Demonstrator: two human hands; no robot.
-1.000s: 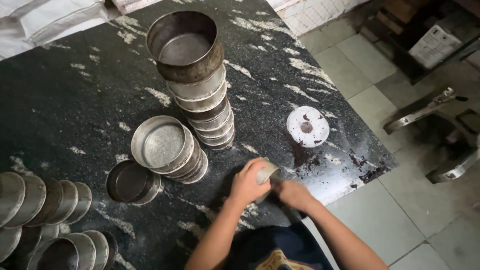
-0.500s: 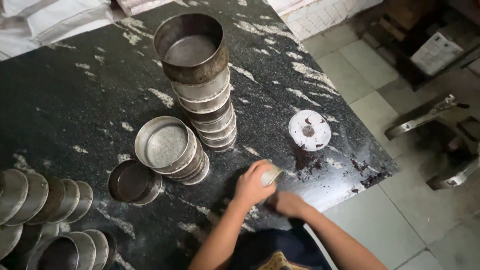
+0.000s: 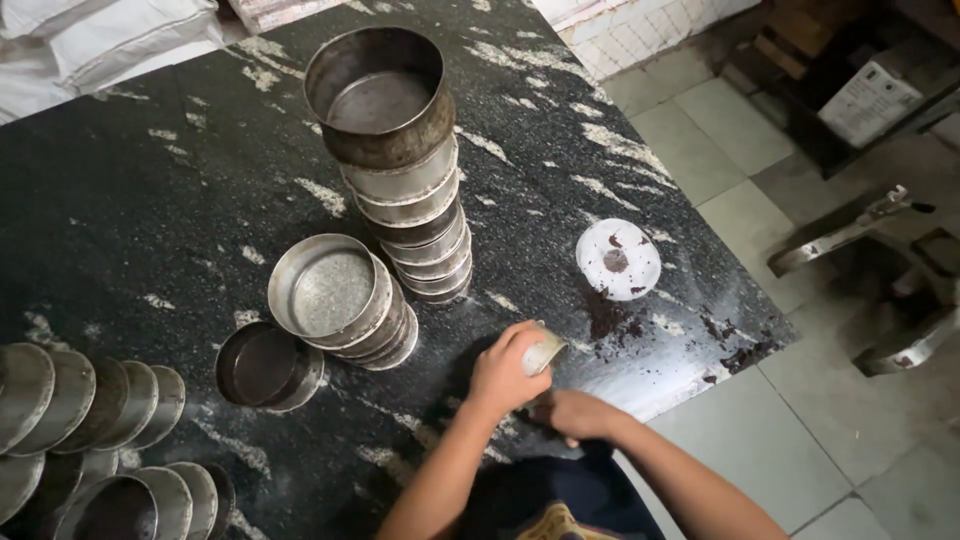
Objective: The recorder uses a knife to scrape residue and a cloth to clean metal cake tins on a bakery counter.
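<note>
A dark stone worktop (image 3: 150,200) with white flecks carries everything. Near its middle stands a tall stack of round metal baking tins (image 3: 405,170), the top one open and empty. Just beside it, toward the near edge, a shorter stack of tins (image 3: 345,305) leans slightly, and a single dark tin (image 3: 262,365) touches its left side. At the near left corner more tins (image 3: 90,420) lie in overlapping rows. Toward the right edge lies a white round disc (image 3: 618,260) with brown smears, and dark crumbs (image 3: 720,335) are spread between it and the near right corner.

At the near edge, the left hand (image 3: 505,372) is clenched around a small pale piece, maybe a paper or a scraper (image 3: 545,350); I cannot tell exactly which. The right hand (image 3: 575,412) rests just below it on the worktop edge, fingers curled; whether it grasps something is not visible.
</note>
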